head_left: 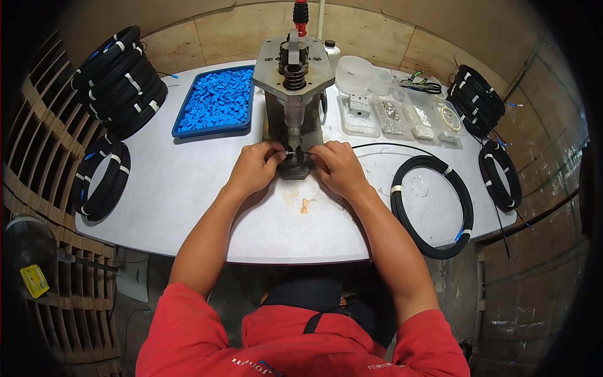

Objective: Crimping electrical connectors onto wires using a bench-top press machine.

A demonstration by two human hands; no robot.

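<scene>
A grey metal bench press point(294, 94) stands at the middle of the table, and both my hands are at its base. My left hand point(254, 168) is closed in a pinch at the left of the press's lower jaw, with a small silvery tip showing at the fingertips. On the other side, my right hand point(340, 166) pinches a black cable point(396, 145) close to the jaw. That cable runs off to the right into a loose black coil point(397, 207) bound with white tape. Fingers and press hide the cable's end.
Left of the press sits a blue tray point(207, 132) of small blue connectors. Taped cable coils stand stacked at the left point(122, 88) and right point(474, 100). Clear plastic boxes point(361, 125) of small parts, a white tub point(353, 74) and pliers point(422, 85) are at the back right.
</scene>
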